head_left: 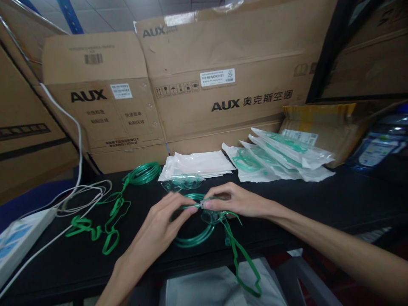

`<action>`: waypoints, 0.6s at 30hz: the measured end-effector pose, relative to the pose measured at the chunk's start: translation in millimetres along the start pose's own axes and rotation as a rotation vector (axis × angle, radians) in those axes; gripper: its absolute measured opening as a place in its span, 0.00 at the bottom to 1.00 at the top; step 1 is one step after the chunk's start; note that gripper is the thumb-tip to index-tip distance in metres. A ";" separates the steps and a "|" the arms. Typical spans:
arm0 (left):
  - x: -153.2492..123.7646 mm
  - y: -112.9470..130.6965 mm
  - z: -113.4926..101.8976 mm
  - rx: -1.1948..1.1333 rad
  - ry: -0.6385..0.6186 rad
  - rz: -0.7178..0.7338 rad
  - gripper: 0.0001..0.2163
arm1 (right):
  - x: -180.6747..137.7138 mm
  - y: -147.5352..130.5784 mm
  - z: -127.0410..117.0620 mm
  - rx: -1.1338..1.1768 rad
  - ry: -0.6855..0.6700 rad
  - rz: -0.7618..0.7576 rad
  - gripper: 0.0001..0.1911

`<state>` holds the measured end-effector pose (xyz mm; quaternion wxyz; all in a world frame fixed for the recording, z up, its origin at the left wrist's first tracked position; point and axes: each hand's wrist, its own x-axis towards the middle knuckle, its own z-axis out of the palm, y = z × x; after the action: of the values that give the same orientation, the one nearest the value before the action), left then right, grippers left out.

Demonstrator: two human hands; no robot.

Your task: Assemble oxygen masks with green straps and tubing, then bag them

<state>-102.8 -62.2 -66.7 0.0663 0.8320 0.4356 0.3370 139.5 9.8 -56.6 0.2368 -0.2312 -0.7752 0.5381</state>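
Note:
My left hand (172, 214) pinches the end of a green tube (194, 241), whose loose coil lies on the black table below. My right hand (234, 199) has thumb and fingers closed on a small clear connector (202, 205), which meets the tube end between both hands. Whether the two are fully joined cannot be made out. A clear green oxygen mask (210, 217) sits just under my right fingers, partly covered by them. Its green elastic strap (244, 255) hangs over the table's front edge. Beyond my hands lie clear green mask pieces (183, 182).
White pouches (197, 163) lie behind; to their right is a pile of pouches with green contents (280, 155). Coiled green tubing (146, 173) and green straps (110, 240) lie left, near a white power strip (25, 238). Cardboard boxes (191, 114) stand behind, a bottle (378, 146) at right.

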 end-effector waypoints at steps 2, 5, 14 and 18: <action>0.1 -0.7 0.4 0.019 -0.014 0.003 0.06 | -0.7 1.7 1.4 0.052 -0.023 0.063 0.23; 0.2 0.8 -0.3 0.013 -0.025 -0.005 0.06 | -1.7 1.3 3.6 0.140 -0.031 0.092 0.24; 1.4 5.9 -4.3 0.034 -0.017 0.082 0.06 | 1.3 4.8 0.4 0.093 0.002 0.010 0.23; 1.5 5.0 -2.5 0.041 -0.065 0.047 0.06 | 2.5 5.5 -2.6 -0.013 0.015 -0.055 0.21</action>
<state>-100.4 -64.5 -62.0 0.0554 0.8537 0.4205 0.3023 139.7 14.9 -60.7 0.2556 -0.2155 -0.7830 0.5245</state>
